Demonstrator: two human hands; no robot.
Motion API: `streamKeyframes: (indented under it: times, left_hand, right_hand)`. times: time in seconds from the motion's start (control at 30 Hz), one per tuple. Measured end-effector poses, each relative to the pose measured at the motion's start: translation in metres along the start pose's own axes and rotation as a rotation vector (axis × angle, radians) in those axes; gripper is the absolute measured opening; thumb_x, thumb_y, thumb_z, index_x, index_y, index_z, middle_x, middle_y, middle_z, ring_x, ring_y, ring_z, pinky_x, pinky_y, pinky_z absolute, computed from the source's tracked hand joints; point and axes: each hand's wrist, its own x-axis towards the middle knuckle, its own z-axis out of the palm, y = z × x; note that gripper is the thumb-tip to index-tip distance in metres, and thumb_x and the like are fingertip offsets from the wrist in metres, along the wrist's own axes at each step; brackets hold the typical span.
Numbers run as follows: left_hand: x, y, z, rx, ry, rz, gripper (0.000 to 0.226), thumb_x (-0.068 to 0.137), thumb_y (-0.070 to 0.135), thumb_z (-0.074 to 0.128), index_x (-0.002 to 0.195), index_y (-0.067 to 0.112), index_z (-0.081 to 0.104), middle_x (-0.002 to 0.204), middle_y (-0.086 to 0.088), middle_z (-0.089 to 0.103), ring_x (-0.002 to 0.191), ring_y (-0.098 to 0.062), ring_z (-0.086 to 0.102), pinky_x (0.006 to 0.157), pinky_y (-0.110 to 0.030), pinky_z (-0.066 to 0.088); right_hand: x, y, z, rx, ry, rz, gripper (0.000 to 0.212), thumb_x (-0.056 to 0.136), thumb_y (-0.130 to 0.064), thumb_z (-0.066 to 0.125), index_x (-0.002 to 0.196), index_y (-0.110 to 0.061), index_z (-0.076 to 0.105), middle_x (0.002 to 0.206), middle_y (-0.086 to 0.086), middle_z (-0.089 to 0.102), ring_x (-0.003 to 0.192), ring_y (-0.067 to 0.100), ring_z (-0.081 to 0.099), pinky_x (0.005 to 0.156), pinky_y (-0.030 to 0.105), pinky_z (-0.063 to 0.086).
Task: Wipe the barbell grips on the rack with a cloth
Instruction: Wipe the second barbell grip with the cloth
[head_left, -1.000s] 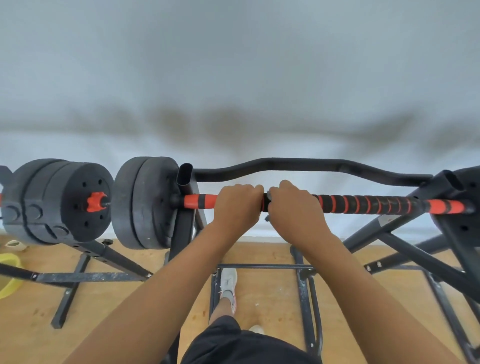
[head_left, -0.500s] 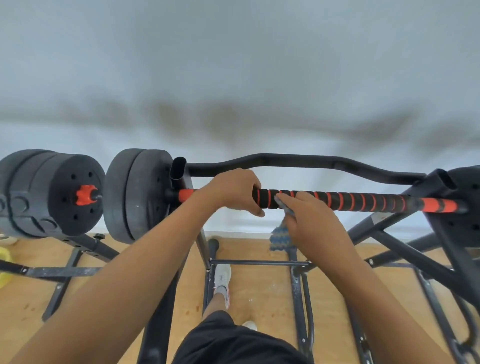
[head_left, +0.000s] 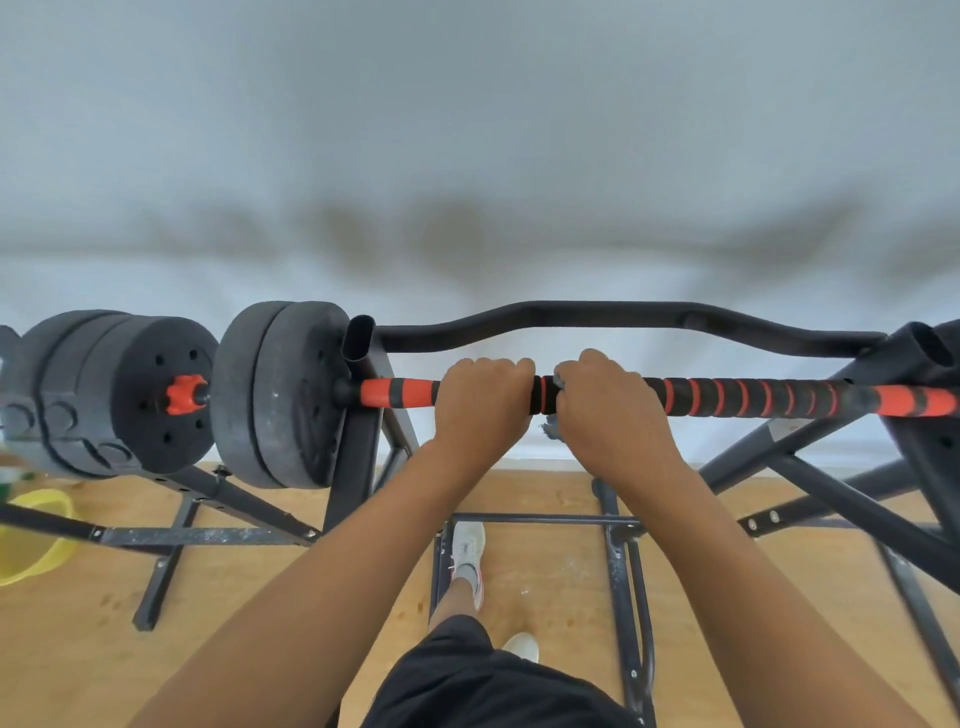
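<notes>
A barbell lies across a black rack (head_left: 358, 467). Its grip (head_left: 737, 397) is black foam with orange rings, and orange sleeves show at both ends. My left hand (head_left: 480, 402) grips the bar left of centre, fingers curled over the top. My right hand (head_left: 610, 410) sits right beside it, wrapped round the grip with a blue-grey cloth (head_left: 551, 430) under the palm. Only small bits of cloth peek out at the hand's left edge.
Black weight plates (head_left: 283, 395) load the bar's left end, and a second loaded bar (head_left: 124, 395) rests further left. A curved black bar (head_left: 623, 317) runs behind the barbell. A yellow bowl (head_left: 31, 535) sits on the wooden floor at left. My feet stand between the rack's legs.
My right hand slid left along the grip with the cloth and closed over the bar beside the left hand; the hanging cloth is now mostly hidden. My left hand closed down on the bar.
</notes>
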Motion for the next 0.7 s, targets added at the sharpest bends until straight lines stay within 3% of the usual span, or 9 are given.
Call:
streamKeyframes:
  times: [0.07, 0.13, 0.23, 0.33, 0.43, 0.53, 0.63, 0.7]
  left_hand:
    - [0.007, -0.002, -0.003, 0.060, -0.141, 0.022, 0.035, 0.083, 0.026, 0.071, 0.064, 0.022, 0.043, 0.050, 0.006, 0.035, 0.043, -0.014, 0.039, 0.050, -0.026, 0.029]
    - [0.016, -0.004, -0.007, 0.029, -0.259, 0.009, 0.036, 0.087, 0.031, 0.066, 0.062, 0.024, 0.041, 0.056, 0.005, 0.047, 0.047, -0.011, 0.042, 0.049, -0.026, 0.028]
    - [0.031, -0.006, -0.018, -0.126, -0.468, -0.016, 0.036, 0.083, 0.039, 0.072, 0.065, 0.026, 0.044, 0.063, 0.005, 0.058, 0.054, -0.011, 0.053, 0.050, -0.025, 0.036]
    - [0.039, -0.013, -0.024, -0.254, -0.634, -0.023, 0.033, 0.080, 0.045, 0.076, 0.070, 0.029, 0.049, 0.066, 0.004, 0.063, 0.060, -0.012, 0.062, 0.056, -0.026, 0.049]
    - [0.028, -0.016, -0.022, -0.221, -0.434, 0.022, 0.026, 0.078, 0.047, 0.074, 0.075, 0.029, 0.055, 0.066, 0.008, 0.060, 0.063, -0.013, 0.063, 0.061, -0.028, 0.054]
    - [0.006, -0.010, -0.012, -0.165, -0.141, 0.075, 0.025, 0.084, 0.044, 0.071, 0.083, 0.026, 0.053, 0.068, 0.009, 0.055, 0.063, -0.016, 0.056, 0.060, -0.027, 0.040]
    - [0.000, -0.004, -0.006, -0.120, -0.049, 0.067, 0.023, 0.084, 0.040, 0.072, 0.081, 0.023, 0.056, 0.064, 0.006, 0.055, 0.058, -0.019, 0.052, 0.061, -0.030, 0.040]
    - [0.002, -0.003, -0.007, -0.097, -0.051, 0.031, 0.020, 0.084, 0.032, 0.067, 0.073, 0.023, 0.054, 0.057, 0.008, 0.049, 0.051, -0.018, 0.048, 0.054, -0.028, 0.033]
  right_hand:
    - [-0.008, 0.000, 0.008, 0.064, 0.031, -0.006, 0.020, 0.093, -0.032, 0.066, 0.099, -0.016, 0.055, 0.089, -0.001, 0.044, 0.064, 0.019, 0.053, 0.055, 0.033, 0.044]
    - [-0.020, -0.001, 0.016, 0.110, 0.077, -0.010, 0.020, 0.096, -0.022, 0.062, 0.113, -0.016, 0.053, 0.093, -0.003, 0.045, 0.066, 0.018, 0.053, 0.057, 0.033, 0.050]
    - [-0.040, -0.002, 0.022, 0.173, 0.080, -0.003, 0.049, 0.099, -0.006, 0.050, 0.145, -0.017, 0.040, 0.106, -0.001, 0.052, 0.073, 0.016, 0.054, 0.060, 0.030, 0.050]
    - [-0.051, -0.001, 0.014, 0.168, 0.069, -0.018, 0.051, 0.102, -0.010, 0.047, 0.151, -0.018, 0.037, 0.112, 0.000, 0.053, 0.079, 0.018, 0.060, 0.069, 0.033, 0.055]
    - [-0.044, 0.006, -0.009, 0.220, 0.112, -0.057, 0.034, 0.101, -0.016, 0.047, 0.133, -0.018, 0.056, 0.101, 0.000, 0.053, 0.080, 0.021, 0.058, 0.068, 0.035, 0.052]
    - [-0.023, 0.017, -0.027, 0.196, 0.254, -0.119, 0.024, 0.096, -0.008, 0.060, 0.120, -0.009, 0.066, 0.096, 0.006, 0.052, 0.073, 0.024, 0.058, 0.058, 0.029, 0.040]
    - [0.013, 0.018, -0.025, 0.191, 0.070, -0.028, 0.034, 0.089, -0.010, 0.066, 0.122, -0.017, 0.068, 0.116, 0.009, 0.056, 0.081, 0.029, 0.064, 0.071, 0.039, 0.053]
    - [0.023, 0.008, -0.017, 0.033, -0.066, -0.015, 0.031, 0.086, -0.014, 0.066, 0.115, -0.024, 0.067, 0.108, 0.003, 0.064, 0.084, 0.026, 0.064, 0.076, 0.038, 0.054]
